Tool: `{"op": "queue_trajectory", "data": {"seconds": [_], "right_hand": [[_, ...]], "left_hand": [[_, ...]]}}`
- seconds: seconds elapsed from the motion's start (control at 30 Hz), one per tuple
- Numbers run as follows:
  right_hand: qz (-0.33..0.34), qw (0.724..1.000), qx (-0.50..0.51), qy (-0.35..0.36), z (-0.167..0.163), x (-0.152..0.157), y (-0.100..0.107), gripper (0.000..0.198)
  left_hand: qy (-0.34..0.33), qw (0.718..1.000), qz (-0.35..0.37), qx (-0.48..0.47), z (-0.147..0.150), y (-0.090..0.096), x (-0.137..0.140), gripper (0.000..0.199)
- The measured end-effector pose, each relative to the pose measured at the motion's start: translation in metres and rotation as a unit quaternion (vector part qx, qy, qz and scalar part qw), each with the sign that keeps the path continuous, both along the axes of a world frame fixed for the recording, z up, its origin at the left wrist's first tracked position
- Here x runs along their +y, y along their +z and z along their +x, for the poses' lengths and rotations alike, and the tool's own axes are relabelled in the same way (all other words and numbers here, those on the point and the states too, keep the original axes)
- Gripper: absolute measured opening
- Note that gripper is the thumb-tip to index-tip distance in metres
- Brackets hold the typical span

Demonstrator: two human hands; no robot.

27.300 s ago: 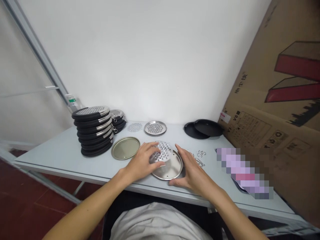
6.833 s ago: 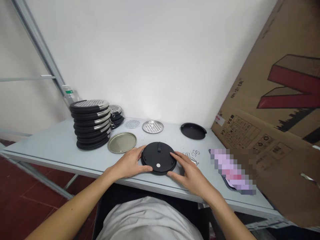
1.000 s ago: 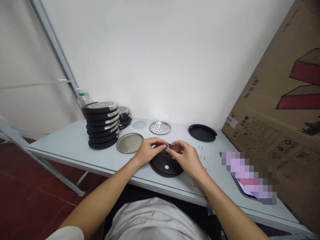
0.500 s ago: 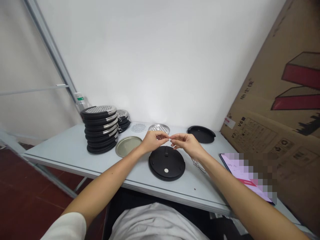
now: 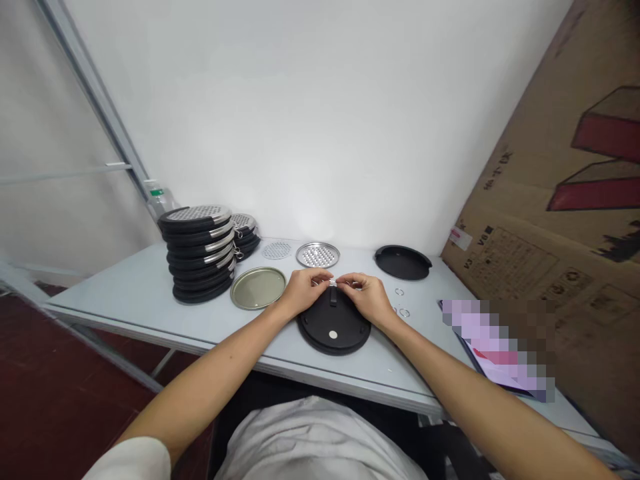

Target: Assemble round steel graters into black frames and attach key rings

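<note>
My left hand (image 5: pixel 306 289) and my right hand (image 5: pixel 364 295) meet over the far edge of a black round case (image 5: pixel 345 337), fingers closed in a pinch. Between the fingertips is a small metal ring (image 5: pixel 333 283), its outline mostly covered. It is right at the far end of the short black strap (image 5: pixel 333 297) on the case; whether it passes through the strap I cannot tell. A pale round spot (image 5: pixel 333 335) marks the near part of the case. To the right of my right hand lie loose metal rings (image 5: pixel 404 313).
A tall stack of black-rimmed round graters (image 5: pixel 197 257) stands left, a shorter stack (image 5: pixel 246 237) behind it. Around the case lie a greenish metal lid (image 5: pixel 257 288), a perforated disc (image 5: pixel 277 250), a grater plate (image 5: pixel 318 255) and a black tray (image 5: pixel 403 262). A tablet (image 5: pixel 493 353) and carton (image 5: pixel 560 267) are right.
Both hands have come down and nearer, from above the case to its strap, carrying the small ring. The loose rings on the right now show more clearly beside my right wrist.
</note>
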State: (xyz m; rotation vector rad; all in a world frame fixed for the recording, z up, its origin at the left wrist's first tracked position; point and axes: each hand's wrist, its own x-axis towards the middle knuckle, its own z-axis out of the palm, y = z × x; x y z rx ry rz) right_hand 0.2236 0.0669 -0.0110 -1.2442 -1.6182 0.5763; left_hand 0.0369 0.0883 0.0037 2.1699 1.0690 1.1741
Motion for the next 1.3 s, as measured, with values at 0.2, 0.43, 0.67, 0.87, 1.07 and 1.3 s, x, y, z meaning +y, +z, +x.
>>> {"op": "queue_trajectory", "data": {"seconds": [0.2,0.43,0.67,0.87,1.07,1.3], "right_hand": [[-0.015,1.000,0.004,0.010,0.002,0.003,-0.007,0.020],[0.008,1.000,-0.022,0.007,0.002,0.001,-0.008,0.020],[0.025,0.998,-0.052,0.006,0.000,0.003,-0.010,0.025],[0.044,0.996,-0.074,0.002,-0.001,0.000,-0.011,0.027],[0.067,0.992,-0.104,0.001,-0.002,-0.001,-0.010,0.023],[0.082,0.988,-0.128,-0.001,-0.003,0.000,-0.010,0.019]], "left_hand": [[0.011,1.000,-0.004,0.012,0.002,-0.004,0.000,0.015],[0.031,0.999,0.017,0.037,0.003,-0.006,0.002,0.016],[0.032,0.997,0.032,0.057,0.001,-0.006,0.002,0.018],[0.041,0.996,0.029,0.067,0.000,-0.004,-0.002,0.017],[0.036,0.995,0.031,0.090,-0.001,-0.003,-0.004,0.021],[0.032,0.994,0.032,0.103,-0.001,-0.004,-0.002,0.020]]}}
